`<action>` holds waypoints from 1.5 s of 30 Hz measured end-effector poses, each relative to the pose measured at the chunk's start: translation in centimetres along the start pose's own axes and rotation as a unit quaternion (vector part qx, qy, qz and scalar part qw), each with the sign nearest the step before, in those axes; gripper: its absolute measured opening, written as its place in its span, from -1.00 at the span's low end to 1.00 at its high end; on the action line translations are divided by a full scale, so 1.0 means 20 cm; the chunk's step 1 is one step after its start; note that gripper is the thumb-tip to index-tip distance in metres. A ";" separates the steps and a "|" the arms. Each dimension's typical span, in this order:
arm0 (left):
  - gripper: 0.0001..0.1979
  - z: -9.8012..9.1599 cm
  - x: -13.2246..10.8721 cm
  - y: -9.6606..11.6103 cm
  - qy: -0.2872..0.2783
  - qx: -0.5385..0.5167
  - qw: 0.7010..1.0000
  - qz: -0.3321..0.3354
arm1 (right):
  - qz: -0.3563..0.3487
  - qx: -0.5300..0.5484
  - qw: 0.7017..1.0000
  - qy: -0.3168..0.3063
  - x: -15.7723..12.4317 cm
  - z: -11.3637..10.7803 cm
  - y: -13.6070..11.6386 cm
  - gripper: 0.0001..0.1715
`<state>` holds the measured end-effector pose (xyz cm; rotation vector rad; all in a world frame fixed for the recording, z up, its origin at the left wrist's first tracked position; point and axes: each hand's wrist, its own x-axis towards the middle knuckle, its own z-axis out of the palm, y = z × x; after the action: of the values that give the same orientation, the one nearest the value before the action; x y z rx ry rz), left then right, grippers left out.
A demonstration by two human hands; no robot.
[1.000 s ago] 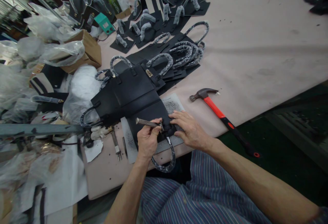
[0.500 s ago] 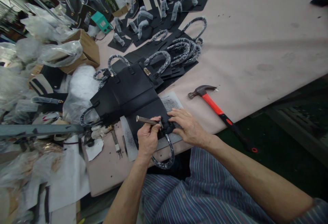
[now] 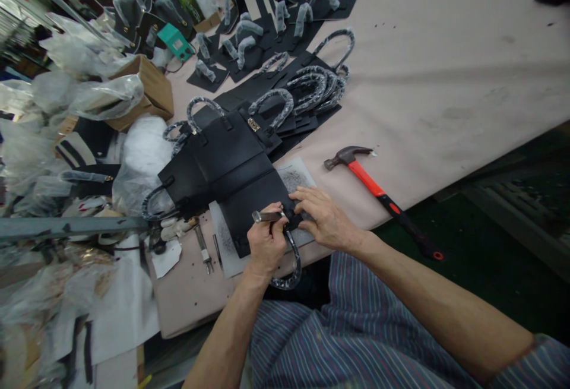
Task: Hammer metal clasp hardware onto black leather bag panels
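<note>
My left hand [image 3: 266, 246] is closed around a metal punch [image 3: 263, 217], a short rod tilted over the leather with its tip by a handle's base. My right hand [image 3: 327, 217] presses on the black leather panel [image 3: 249, 199], thumb and fingers gripping the leather around the handle tab. From there a plastic-wrapped handle [image 3: 294, 267] loops over the table's front edge toward my lap. The panel is part of an unfolded black bag [image 3: 214, 157] with wrapped handles, lying over a speckled pale board [image 3: 296, 175]. My fingers hide the punch's tip.
A claw hammer [image 3: 369, 181] with a red and black handle lies right, its grip past the table edge. A pronged tool [image 3: 203, 246] and thin rod [image 3: 217, 249] lie left. Behind are stacked bag pieces [image 3: 312, 98], a carton [image 3: 149, 89] and a teal box [image 3: 176, 41].
My left hand has shifted slightly right with the punch, whose back end now points more toward the camera. My right hand stays nearly in place. The view has shifted slightly.
</note>
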<state>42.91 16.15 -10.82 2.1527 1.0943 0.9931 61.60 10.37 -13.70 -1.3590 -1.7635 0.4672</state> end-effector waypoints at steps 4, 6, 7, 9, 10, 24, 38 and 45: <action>-0.86 0.01 0.00 0.00 0.003 0.002 1.000 0.014 | -0.007 -0.002 1.000 0.005 0.00 0.01 0.01 -0.81; -0.86 0.01 0.00 -0.01 0.001 -0.007 1.000 0.015 | -0.006 -0.001 1.000 0.004 0.00 0.01 0.01 -0.78; -0.86 0.01 0.00 -0.01 -0.001 -0.012 1.000 0.016 | -0.006 0.000 1.000 0.005 0.00 0.01 0.01 -0.76; -0.86 0.01 0.01 -0.01 -0.003 -0.019 1.000 0.016 | -0.007 -0.001 1.000 0.009 0.00 0.01 0.01 -0.74; -0.86 0.01 0.01 -0.01 -0.003 -0.023 1.000 0.016 | -0.007 -0.002 1.000 0.011 0.00 0.01 0.00 -0.73; -0.82 -0.01 0.02 -0.01 -0.013 -0.044 0.998 -0.031 | -0.016 0.001 1.000 0.018 0.00 0.03 0.03 -0.68; -0.83 0.02 0.01 -0.03 -0.001 -0.028 0.999 -0.018 | -0.024 -0.009 0.999 0.026 0.01 0.03 0.01 -0.68; -0.83 0.01 0.02 -0.01 -0.019 -0.043 0.999 -0.015 | -0.019 -0.057 0.998 0.016 0.01 -0.08 -0.02 -0.67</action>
<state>43.05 16.53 -10.92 2.0726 1.0435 0.9645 62.58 10.09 -12.54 -1.4008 -1.8108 0.3269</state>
